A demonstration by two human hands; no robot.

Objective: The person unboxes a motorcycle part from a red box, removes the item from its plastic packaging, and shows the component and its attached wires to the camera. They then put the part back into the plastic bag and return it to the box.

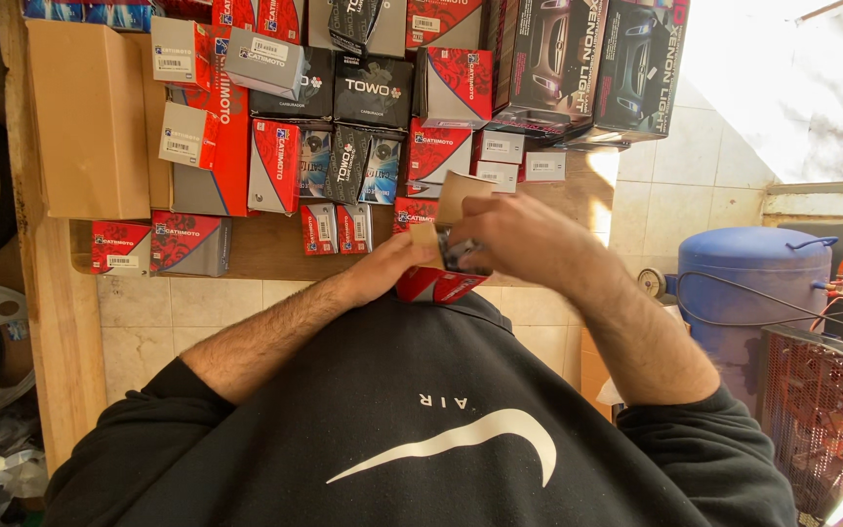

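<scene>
— Where were we at that moment?

— We had the small red box (438, 283) up against our chest, just above the black sweatshirt (421, 429). Our left hand (394, 262) was wrapped around its side and held it steady. Our right hand (517, 234) was closed over the top, fingers pinching the raised brown flap (458, 195) and whatever dark thing sat in the mouth of the box.

— So which step was that?

— We judged it to be the opening of the carton, or the drawing out of its contents; the flap stood up and the top was open. The next move, as we read it, called for a firm hold from the left hand while the right worked gently, so the cardboard did not tear.

— What could we not make out?

— The dark item inside was mostly covered by our right fingers, so we could not tell what it was. Most of the box was hidden too. Behind it, the wooden shelf (275, 256) carried stacked red and black cartons (373, 88) and a plain brown box (90, 117), some cut off at the top edge. At the right, a blue tank (753, 283) and a red mesh guard (822, 420) were only partly in view.
</scene>
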